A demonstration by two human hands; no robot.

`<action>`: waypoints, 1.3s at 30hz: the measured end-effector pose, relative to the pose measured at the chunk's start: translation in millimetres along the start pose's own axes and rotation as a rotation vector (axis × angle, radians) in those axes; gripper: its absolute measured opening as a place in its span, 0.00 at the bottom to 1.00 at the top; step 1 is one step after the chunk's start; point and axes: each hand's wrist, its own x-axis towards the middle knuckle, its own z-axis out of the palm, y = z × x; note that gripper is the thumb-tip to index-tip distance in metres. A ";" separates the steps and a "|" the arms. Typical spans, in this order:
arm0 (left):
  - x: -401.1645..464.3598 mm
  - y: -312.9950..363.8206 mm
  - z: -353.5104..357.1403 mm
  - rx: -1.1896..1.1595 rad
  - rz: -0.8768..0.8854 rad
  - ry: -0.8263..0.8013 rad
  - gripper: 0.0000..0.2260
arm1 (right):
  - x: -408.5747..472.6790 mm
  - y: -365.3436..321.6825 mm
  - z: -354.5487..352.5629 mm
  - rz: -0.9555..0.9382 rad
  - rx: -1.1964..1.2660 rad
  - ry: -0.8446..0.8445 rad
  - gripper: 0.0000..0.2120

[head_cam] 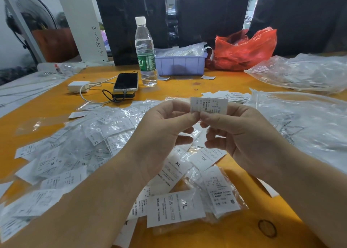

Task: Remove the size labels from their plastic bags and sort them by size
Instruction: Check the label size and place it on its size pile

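At the centre of the frame, the left hand [165, 131] and right hand [238, 133] together pinch one white label [209, 105] above the tabletop [187, 89], over scattered bagged labels [84, 144].

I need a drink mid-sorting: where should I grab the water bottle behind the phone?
Grip the water bottle round its clear body above the green label, coming from the front right. It stands upright, with the phone low on its left and the purple bin close behind on its right.
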 end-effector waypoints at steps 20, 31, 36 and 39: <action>2.8 1.9 -2.4 -0.147 -0.059 -0.003 0.03 | -0.2 -3.5 -4.9 -0.177 -0.084 0.098 0.09; 4.0 0.1 -3.0 -0.126 -0.051 0.003 0.05 | -1.2 -2.8 -0.6 -0.128 -0.030 0.069 0.11; 4.5 0.0 -2.5 -0.115 -0.050 0.023 0.04 | -0.5 -3.7 -1.8 -0.088 -0.003 0.050 0.10; 4.5 -0.2 -2.6 -0.110 -0.054 0.025 0.05 | -1.5 -3.7 -1.7 -0.094 -0.044 0.044 0.06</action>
